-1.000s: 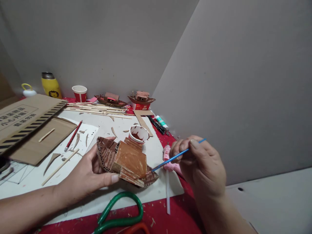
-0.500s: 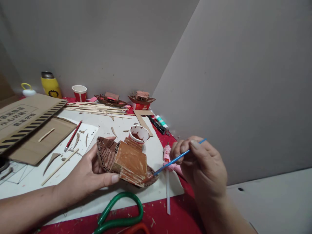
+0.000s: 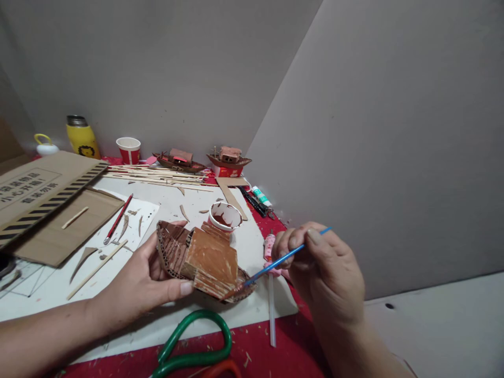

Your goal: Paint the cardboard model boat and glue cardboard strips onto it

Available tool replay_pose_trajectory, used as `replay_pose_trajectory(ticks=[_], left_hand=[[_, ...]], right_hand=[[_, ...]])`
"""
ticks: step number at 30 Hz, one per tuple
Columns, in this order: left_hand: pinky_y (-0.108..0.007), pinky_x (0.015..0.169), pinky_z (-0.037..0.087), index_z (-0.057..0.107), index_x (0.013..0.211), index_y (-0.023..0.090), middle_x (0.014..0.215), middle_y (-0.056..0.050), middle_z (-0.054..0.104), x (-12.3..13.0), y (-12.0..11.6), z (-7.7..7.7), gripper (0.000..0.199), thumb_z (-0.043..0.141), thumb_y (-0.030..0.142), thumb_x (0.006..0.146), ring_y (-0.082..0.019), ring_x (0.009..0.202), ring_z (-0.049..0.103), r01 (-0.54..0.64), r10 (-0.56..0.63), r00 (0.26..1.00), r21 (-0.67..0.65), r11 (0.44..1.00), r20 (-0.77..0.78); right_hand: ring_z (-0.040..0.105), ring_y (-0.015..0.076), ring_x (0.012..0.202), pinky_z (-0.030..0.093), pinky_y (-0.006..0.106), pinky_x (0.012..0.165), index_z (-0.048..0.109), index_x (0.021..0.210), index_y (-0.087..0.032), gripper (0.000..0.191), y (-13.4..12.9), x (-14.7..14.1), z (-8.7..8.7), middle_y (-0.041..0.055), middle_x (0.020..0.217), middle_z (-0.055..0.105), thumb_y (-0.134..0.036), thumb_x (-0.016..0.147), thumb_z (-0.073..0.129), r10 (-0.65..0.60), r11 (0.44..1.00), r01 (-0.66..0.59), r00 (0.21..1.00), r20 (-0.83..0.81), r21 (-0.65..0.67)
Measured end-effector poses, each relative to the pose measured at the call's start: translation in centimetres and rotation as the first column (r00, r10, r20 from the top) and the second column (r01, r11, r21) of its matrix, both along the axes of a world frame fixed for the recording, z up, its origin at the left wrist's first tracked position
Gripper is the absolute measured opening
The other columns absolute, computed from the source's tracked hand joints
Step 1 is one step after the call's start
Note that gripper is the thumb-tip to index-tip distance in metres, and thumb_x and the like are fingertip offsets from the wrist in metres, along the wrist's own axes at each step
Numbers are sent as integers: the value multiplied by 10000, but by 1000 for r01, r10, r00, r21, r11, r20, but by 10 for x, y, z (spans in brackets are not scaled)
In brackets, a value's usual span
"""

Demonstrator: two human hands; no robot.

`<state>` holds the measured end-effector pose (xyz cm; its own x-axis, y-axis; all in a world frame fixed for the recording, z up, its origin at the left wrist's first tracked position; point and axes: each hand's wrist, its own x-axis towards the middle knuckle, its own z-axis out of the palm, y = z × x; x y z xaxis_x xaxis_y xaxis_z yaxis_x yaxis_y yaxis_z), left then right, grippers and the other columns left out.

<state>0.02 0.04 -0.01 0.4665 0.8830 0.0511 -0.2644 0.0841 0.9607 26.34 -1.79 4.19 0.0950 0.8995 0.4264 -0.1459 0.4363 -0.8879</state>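
My left hand [image 3: 147,275] grips a brown cardboard model boat [image 3: 212,260] by its left end, thumb along the near side and fingers partly hidden behind the hull. The boat has a flat roof with streaky brown paint and pale patches. Pinched in my right hand [image 3: 325,270] is a blue-handled paintbrush [image 3: 281,259]; its tip touches the near edge of the boat's right end. Just behind the boat stands a white paper cup [image 3: 225,216] with brown paint inside.
Green-handled scissors [image 3: 226,336] lie in front. A pink glue gun [image 3: 270,247] with a glue stick is at right. Behind are two finished-looking model boats [image 3: 229,156], wooden sticks [image 3: 157,173], a red-white cup [image 3: 128,152] and a yellow bottle [image 3: 82,139]. Cardboard [image 3: 43,194] and a pencil [image 3: 119,218] lie left.
The brush tip has moved left and slightly down along the boat's right end, with my right hand shifting a little left. My left hand and the boat stay where they were.
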Motion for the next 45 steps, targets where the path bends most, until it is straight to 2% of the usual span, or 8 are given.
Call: replay_pose_trajectory(ticks=[7, 12, 17, 25, 34, 37, 41, 45], left_hand=[[-355, 1022, 537, 470, 1336, 206, 1386, -157, 617, 1, -1, 2, 754, 869, 296, 702, -314, 1251, 621, 9, -9, 1000, -20, 1000, 17], [-365, 1032, 531, 475, 1323, 200, 1374, -165, 624, 2, -1, 4, 732, 863, 296, 710, -314, 1252, 620, 17, -17, 1000, -18, 1000, 7], [-384, 1054, 517, 428, 1387, 212, 1416, -169, 589, 1, 0, 2, 809, 863, 284, 709, -322, 1279, 597, -1, 1, 1000, -6, 1000, 9], [-400, 1066, 506, 429, 1377, 199, 1408, -179, 594, 1, -1, 5, 800, 858, 298, 709, -333, 1281, 594, 5, -5, 1000, -19, 1000, 10], [-420, 1052, 511, 428, 1390, 197, 1398, -187, 602, 2, -2, 7, 833, 863, 310, 689, -350, 1266, 603, -10, 10, 1000, -30, 999, -16], [-415, 1049, 514, 419, 1397, 200, 1405, -185, 597, 2, -2, 8, 839, 861, 305, 692, -345, 1259, 609, -18, 17, 1000, -26, 1000, -16], [-397, 1047, 516, 408, 1413, 195, 1410, -187, 594, 2, -1, 9, 855, 859, 306, 695, -336, 1263, 608, -14, 14, 1000, -8, 1000, -17], [-399, 1043, 519, 342, 1481, 210, 1415, -183, 593, 2, -1, 9, 952, 864, 304, 690, -336, 1262, 609, -22, 22, 999, -3, 1000, -32]], right_hand=[[520, 115, 496, 486, 229, 500, 672, 695, -206, 270, 1, -1, 7, -23, 507, 549, -352, 921, 650, -25, 998, 25, 1000, 0, 54], [582, 137, 554, 405, 194, 404, 693, 742, -219, 249, 0, -2, 3, 1, 600, 605, -392, 917, 659, -13, 1000, 13, 1000, -16, 11], [550, 116, 527, 475, 220, 503, 687, 702, -196, 253, 3, 3, 2, -11, 533, 582, -343, 908, 670, -34, 998, 34, 999, 5, 45], [542, 92, 502, 484, 242, 529, 681, 675, -188, 225, 6, 4, 6, -27, 603, 602, -303, 861, 734, -242, 948, 255, 966, -90, 188], [595, 105, 535, 502, 246, 504, 716, 731, -208, 188, 5, 5, 2, -18, 657, 637, -297, 897, 706, -230, 944, 227, 973, -13, 240], [587, 91, 536, 508, 240, 538, 716, 719, -209, 191, 5, 6, 2, -23, 675, 643, -281, 895, 710, -244, 942, 243, 969, -27, 232], [559, 89, 522, 487, 228, 520, 706, 704, -205, 217, 5, 6, 2, -20, 638, 633, -290, 903, 692, -182, 965, 178, 983, 3, 195], [548, 97, 515, 474, 231, 509, 704, 707, -208, 216, 6, 6, 3, -17, 617, 628, -302, 901, 690, -169, 971, 167, 986, -3, 173]])
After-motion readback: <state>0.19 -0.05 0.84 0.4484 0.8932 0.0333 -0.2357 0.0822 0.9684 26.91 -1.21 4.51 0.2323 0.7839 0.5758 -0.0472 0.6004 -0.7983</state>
